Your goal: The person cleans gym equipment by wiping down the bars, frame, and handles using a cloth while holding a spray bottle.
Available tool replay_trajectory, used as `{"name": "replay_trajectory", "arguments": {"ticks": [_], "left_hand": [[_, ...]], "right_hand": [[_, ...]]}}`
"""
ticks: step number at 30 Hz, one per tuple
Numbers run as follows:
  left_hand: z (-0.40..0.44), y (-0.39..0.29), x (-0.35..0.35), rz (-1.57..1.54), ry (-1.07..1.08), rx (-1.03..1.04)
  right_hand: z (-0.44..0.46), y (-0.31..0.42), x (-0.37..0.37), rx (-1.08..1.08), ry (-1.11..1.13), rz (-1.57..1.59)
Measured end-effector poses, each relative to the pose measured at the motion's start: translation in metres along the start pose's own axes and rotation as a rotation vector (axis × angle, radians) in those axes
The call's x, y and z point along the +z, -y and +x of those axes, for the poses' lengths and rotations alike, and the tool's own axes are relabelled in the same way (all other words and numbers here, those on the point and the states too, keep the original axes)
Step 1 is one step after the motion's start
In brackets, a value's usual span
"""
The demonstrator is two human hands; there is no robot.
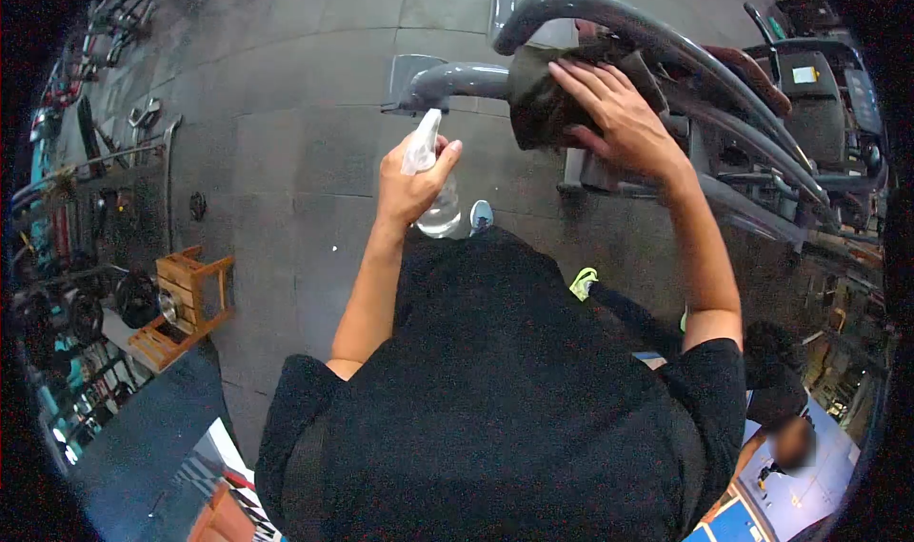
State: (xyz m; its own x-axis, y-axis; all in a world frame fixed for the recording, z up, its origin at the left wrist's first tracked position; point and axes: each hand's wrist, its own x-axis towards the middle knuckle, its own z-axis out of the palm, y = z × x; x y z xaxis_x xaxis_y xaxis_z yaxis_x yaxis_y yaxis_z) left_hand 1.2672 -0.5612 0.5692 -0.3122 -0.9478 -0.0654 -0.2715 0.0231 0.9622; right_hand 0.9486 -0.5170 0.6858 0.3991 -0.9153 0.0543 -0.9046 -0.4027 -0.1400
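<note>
- Black shirt [505, 399] of the wearer, nearest the camera, fills the lower middle.
- Left hand [407, 188] closed around the neck of a clear spray bottle [440, 218], held upright, slightly tilted, above the floor [295, 161].
- Right hand [619, 123] open, fingers extended, laid on a dark cloth [536, 99] that covers part of an exercise machine's grey tube [466, 80].
- Progress, as a judgement: wiping seems under way at the covered stretch; the curved upper bar [619, 10] lies outside the cloth. Which parts are finished or left, I cannot tell.
</note>
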Motion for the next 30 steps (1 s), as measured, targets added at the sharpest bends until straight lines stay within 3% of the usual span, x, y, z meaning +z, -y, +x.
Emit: {"name": "replay_trajectory", "arguments": {"ticks": [2,4,8,9,14,16,20,22,24,25,27,28,30], "left_hand": [[-0.011,0.014,-0.019,-0.020,0.000,-0.021],[-0.024,0.025,-0.039,-0.018,-0.045,-0.128],[-0.049,0.065,-0.086,-0.027,-0.142,-0.173],[-0.054,0.063,-0.098,-0.103,-0.160,-0.230],[-0.061,0.086,-0.140,-0.153,-0.264,-0.250],[-0.059,0.088,-0.154,-0.036,-0.218,-0.231],[-0.055,0.077,-0.164,-0.126,-0.305,-0.221],[-0.054,0.074,-0.169,-0.133,-0.301,-0.198],[-0.054,0.075,-0.176,-0.073,-0.267,-0.185],[-0.055,0.075,-0.177,-0.073,-0.248,-0.168],[-0.055,0.077,-0.178,-0.080,-0.224,-0.195],[-0.054,0.079,-0.176,-0.080,-0.210,-0.181],[-0.052,0.085,-0.175,-0.121,-0.173,-0.171]], "right_hand": [[0.022,-0.005,0.001,-0.017,0.060,-0.024],[0.046,-0.007,0.014,0.082,0.268,0.000],[0.074,0.003,0.046,-0.032,0.171,-0.314],[0.080,0.013,0.046,-0.099,0.060,-0.382],[0.128,0.041,0.065,-0.100,0.066,-0.453],[0.157,0.065,0.072,-0.032,0.171,-0.443],[0.213,0.061,0.123,0.145,0.577,-0.332],[0.246,0.065,0.122,0.033,1.005,-0.420],[0.260,0.084,0.112,-0.014,1.081,-0.538],[0.251,0.078,0.118,0.012,1.076,-0.534],[0.230,0.063,0.140,0.068,0.677,-0.394],[0.217,0.062,0.137,0.087,0.670,-0.397],[0.177,0.065,0.127,0.077,0.115,-0.415]]}}
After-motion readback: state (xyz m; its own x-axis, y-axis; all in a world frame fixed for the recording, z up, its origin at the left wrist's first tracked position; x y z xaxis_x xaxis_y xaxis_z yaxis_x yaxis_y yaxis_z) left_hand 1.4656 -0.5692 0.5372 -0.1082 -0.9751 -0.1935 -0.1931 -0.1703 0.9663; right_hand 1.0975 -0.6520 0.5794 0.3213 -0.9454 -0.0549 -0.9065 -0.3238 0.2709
